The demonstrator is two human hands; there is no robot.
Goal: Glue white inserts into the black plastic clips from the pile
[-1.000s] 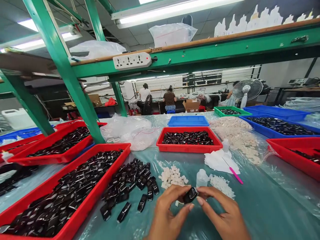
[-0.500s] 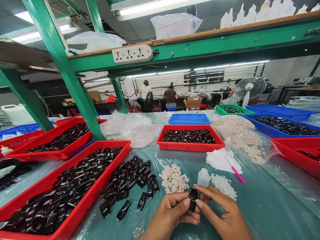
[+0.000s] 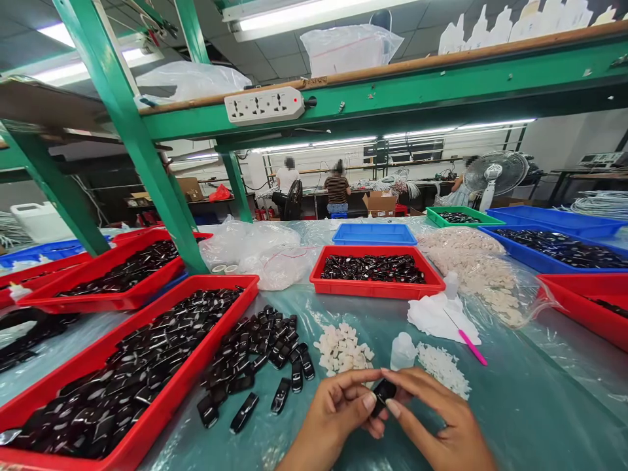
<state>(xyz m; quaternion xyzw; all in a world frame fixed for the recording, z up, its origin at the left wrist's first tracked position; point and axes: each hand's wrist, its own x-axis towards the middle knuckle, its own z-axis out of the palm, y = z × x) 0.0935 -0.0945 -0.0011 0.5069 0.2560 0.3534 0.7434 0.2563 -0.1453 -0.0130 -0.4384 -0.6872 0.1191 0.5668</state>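
Note:
A small glossy black plastic casing [image 3: 384, 394] is pinched between my two hands, low in the head view. My left hand [image 3: 343, 409] grips its left side with thumb and fingers. From the right, my right hand [image 3: 432, 412] closes on it with thumb and index finger. Several similar black casings [image 3: 265, 347] lie in a loose pile to the left. Just beyond my hands are a heap of cream-coloured small parts [image 3: 343, 347], a translucent squeeze bottle [image 3: 402, 351] and a heap of tiny white pieces [image 3: 444, 367].
A red tray [image 3: 235, 281] full of black casings stands at left, another red tray [image 3: 377, 288] straight ahead. A pink-handled thin tool [image 3: 473, 348] rests by a white cloth [image 3: 432, 314]. A green shelf frame [image 3: 373, 114] spans overhead. People sit in the background.
Between my fingers the black casing has turned, so its ringed face no longer shows. My hands stay close together, and the view has shifted slightly.

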